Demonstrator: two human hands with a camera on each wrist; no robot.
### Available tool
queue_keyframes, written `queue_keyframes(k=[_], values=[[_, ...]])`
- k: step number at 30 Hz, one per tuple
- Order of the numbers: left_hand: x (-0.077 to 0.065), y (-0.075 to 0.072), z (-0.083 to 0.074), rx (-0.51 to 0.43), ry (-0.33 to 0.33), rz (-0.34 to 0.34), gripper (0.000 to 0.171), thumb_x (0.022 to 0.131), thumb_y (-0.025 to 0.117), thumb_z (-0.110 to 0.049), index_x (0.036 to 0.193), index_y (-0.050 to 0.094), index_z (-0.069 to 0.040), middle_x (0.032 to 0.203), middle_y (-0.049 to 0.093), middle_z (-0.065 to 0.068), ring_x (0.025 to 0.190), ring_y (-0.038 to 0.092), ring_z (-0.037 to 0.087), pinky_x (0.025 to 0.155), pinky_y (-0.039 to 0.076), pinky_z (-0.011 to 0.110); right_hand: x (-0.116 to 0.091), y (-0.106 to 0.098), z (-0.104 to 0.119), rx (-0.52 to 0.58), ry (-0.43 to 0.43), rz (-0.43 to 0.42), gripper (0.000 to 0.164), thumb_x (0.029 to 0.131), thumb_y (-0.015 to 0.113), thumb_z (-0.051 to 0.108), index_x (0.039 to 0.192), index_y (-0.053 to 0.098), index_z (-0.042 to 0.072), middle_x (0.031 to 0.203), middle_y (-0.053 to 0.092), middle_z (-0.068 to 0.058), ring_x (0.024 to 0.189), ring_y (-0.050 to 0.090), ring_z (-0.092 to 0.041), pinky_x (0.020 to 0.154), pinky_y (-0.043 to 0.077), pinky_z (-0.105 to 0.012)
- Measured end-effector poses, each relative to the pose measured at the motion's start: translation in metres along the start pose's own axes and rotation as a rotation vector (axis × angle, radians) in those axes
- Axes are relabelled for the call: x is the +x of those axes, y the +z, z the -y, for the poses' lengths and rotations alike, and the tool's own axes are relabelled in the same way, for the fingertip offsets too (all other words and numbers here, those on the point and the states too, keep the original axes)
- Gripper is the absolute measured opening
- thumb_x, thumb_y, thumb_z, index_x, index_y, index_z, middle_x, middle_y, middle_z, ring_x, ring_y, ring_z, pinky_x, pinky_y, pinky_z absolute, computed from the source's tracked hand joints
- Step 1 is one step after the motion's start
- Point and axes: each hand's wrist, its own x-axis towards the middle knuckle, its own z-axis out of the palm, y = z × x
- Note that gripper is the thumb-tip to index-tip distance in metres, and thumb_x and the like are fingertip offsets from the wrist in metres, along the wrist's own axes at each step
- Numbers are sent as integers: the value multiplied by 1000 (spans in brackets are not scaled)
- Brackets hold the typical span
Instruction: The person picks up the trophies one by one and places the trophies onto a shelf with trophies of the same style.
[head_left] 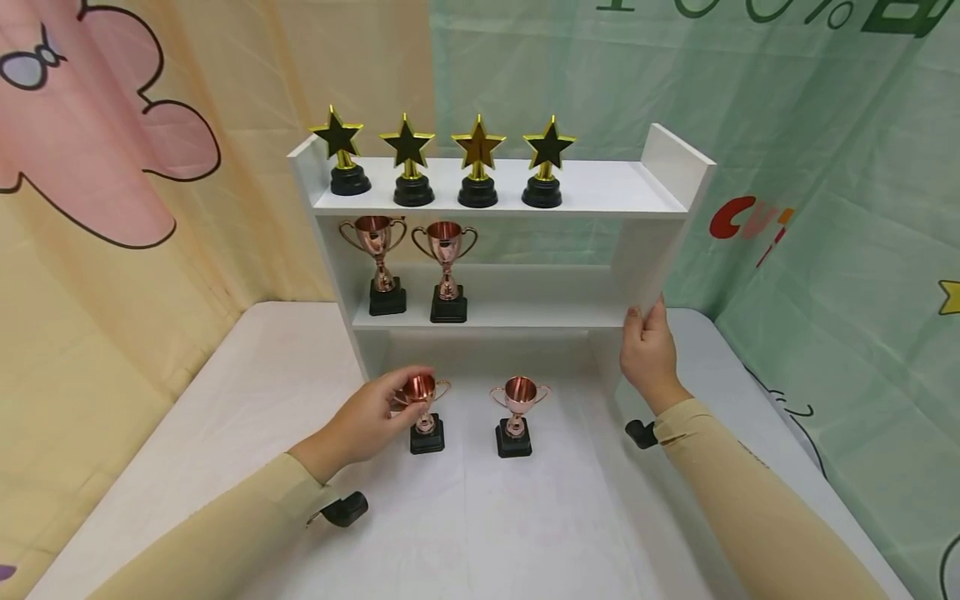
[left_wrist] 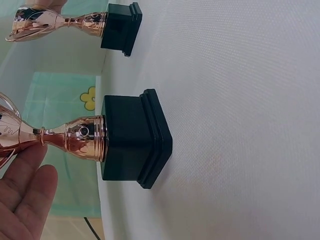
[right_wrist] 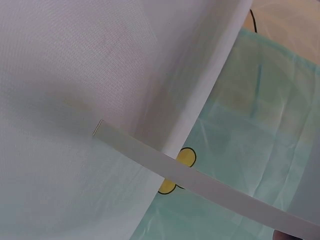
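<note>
My left hand (head_left: 367, 421) curls its thumb and fingers around the cup of a small rose-gold trophy cup (head_left: 427, 437) with a square black base, low in front of the shelf unit. Up close in the left wrist view, fingers (left_wrist: 37, 192) lie against the lower bowl of this trophy cup (left_wrist: 127, 137). A matching trophy cup (head_left: 514, 437) stands upright to its right on the white surface. My right hand (head_left: 651, 354) grips the front edge of the white shelf's right side panel (head_left: 660, 250). Only a fingertip of that hand shows beside the panel edge (right_wrist: 200, 187) in the right wrist view.
Several gold star trophies (head_left: 408, 158) stand in a row on the shelf unit's top board (head_left: 600, 183). Two larger rose-gold cups (head_left: 446, 250) stand at the left of the middle board (head_left: 540, 308). Printed curtains (head_left: 825, 208) hang behind and beside the white table (head_left: 285, 358).
</note>
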Motion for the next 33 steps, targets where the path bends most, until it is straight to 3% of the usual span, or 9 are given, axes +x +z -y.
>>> queue_keyframes(k=[12,23,33], values=[[2,0,3,16,52,-26,48,101,71,-13,147,57,-10,117,71,3,100,66,12,88,59,30,1,0,0,0,12,4,54,115,36,23,167,25,14,160,46,-21,151,41,-36,123,34,-60],[2,0,4,32,42,-23,48,101,71,-16,147,57,-12,119,71,2,102,66,12,90,59,32,0,0,0,19,-2,13,55,114,36,22,168,23,14,162,43,-22,153,38,-36,124,31,-59],[2,-4,0,43,60,-29,48,101,70,-15,147,57,-8,120,71,3,103,66,13,90,59,33,0,0,-1,4,-2,0,54,115,36,22,167,25,12,160,45,-22,151,40,-36,123,33,-59]])
